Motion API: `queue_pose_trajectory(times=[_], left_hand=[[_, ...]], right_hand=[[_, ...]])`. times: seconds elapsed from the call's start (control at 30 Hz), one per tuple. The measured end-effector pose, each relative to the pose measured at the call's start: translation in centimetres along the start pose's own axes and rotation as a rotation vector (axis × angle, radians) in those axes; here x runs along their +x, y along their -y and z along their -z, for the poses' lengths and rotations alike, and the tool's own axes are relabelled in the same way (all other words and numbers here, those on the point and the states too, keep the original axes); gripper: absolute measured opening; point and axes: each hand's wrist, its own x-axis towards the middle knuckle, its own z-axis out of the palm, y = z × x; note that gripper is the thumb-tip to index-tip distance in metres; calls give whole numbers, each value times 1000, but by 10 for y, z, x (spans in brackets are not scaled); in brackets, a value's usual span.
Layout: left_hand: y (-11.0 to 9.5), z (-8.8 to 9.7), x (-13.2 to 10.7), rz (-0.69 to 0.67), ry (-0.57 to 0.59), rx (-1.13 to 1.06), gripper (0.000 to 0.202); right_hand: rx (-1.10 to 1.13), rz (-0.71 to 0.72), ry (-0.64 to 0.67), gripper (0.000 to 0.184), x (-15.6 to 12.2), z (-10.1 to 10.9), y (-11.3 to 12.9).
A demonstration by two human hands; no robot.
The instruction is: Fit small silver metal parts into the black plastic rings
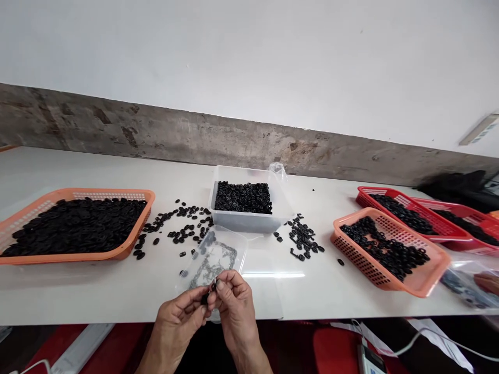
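I have both hands together at the near edge of the white table [97, 296]. My left hand [177, 319] and my right hand [236, 306] meet fingertip to fingertip, both closed in a tight pinch on a small black part [205, 299]. It sits between the thumbs and forefingers, just over the table's edge. It is tiny and mostly covered, so I cannot tell its shape or how much of it each hand carries.

Just beyond my fingers lies a clear shallow tray [234, 249] with small grey metal pieces [212, 265] scattered in it. Behind that stands a clear tub [241, 222] filled with black rings. Loose black rings [183, 223] are strewn on the table left of the tub, and a smaller heap [302, 239] lies to its right.

Well off to my left is a wide orange basket [78, 257] heaped with black parts. To my right sits a second orange basket [366, 270], with a red basket [390, 190] just behind it — both hold black parts too.
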Motion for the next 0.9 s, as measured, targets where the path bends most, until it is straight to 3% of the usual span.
queue_pose_trajectory(times=[0.17,0.27,0.4,0.5,0.63,0.9], left_hand=[[9,1,8,-29,87,30,28],[16,3,13,-58,80,67,28],[18,4,16,39,86,-123,26],[14,3,17,133,-1,-317,26],[7,0,14,153,-124,-396,37],[11,5,8,155,-68,-430,31]], right_hand=[[-47,31,-18,24,4,3,2],[-40,39,5,24,7,5,1],[-94,92,-14,26,7,8,1],[-159,139,-16,25,4,9,2],[-228,155,-1,24,-1,10,3],[-420,151,31,26,-11,9,10]])
